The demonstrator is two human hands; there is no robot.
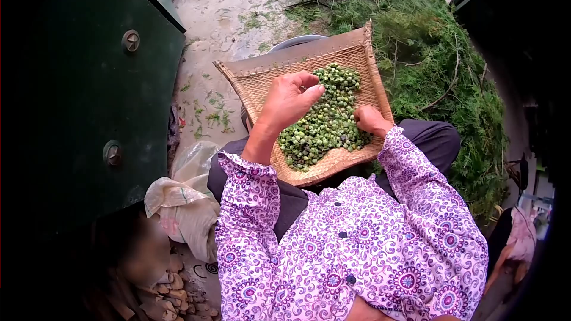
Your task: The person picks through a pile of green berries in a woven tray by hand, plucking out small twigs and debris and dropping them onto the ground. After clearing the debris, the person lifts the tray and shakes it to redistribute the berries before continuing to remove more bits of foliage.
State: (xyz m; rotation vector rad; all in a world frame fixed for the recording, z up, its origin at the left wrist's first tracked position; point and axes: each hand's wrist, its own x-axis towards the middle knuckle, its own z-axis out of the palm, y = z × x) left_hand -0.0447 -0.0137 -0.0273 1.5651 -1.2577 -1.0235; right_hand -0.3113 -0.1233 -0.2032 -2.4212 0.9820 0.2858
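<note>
Could spill green cones off woven tray if jolted by knees, w/ L hand & R hand curled, can't tell on what.

No readable text.

From my seat far away I see a woven tray on the lap. Lots of small green balls lie on it, under my left hand and beside my right hand. Below is the gray floor. A big pile of green branches lies on it, past my right hand and to its right. Little green bits lie left of my left hand. A pale sack is nearer me than that hand.
</note>
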